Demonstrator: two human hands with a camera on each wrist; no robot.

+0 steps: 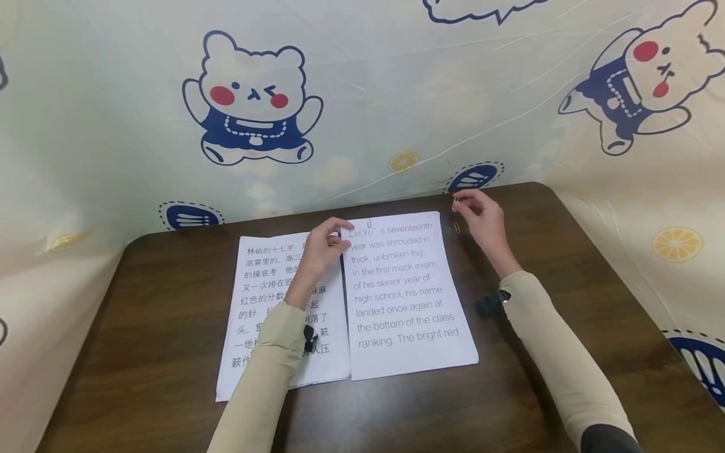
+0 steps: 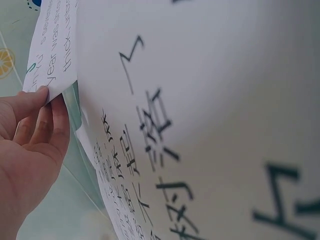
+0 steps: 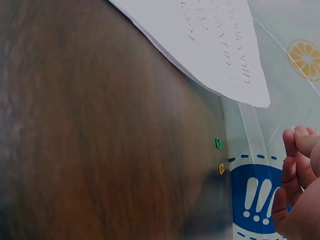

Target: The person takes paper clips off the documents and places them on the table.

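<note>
My left hand [image 1: 325,248] pinches the top left corner of a sheet with English text [image 1: 402,296], thumb on top in the left wrist view. A paper clip [image 1: 369,223] sits on that sheet's top edge; it looks green [image 2: 31,67] from the left wrist. Raised beyond the sheet's right side, my right hand [image 1: 481,220] pinches a small pale paper clip [image 3: 294,130] between thumb and forefinger, mostly hidden by the fingertips. Near that hand, a yellow paper clip [image 3: 221,169] and a green paper clip [image 3: 218,143] lie on the table.
Sheets with Chinese text [image 1: 255,302] lie left of the English sheet, partly under my left forearm. Both rest on a dark wooden table [image 1: 164,327]. A patterned cloth [image 1: 362,113] with bear drawings hangs behind the table's far edge.
</note>
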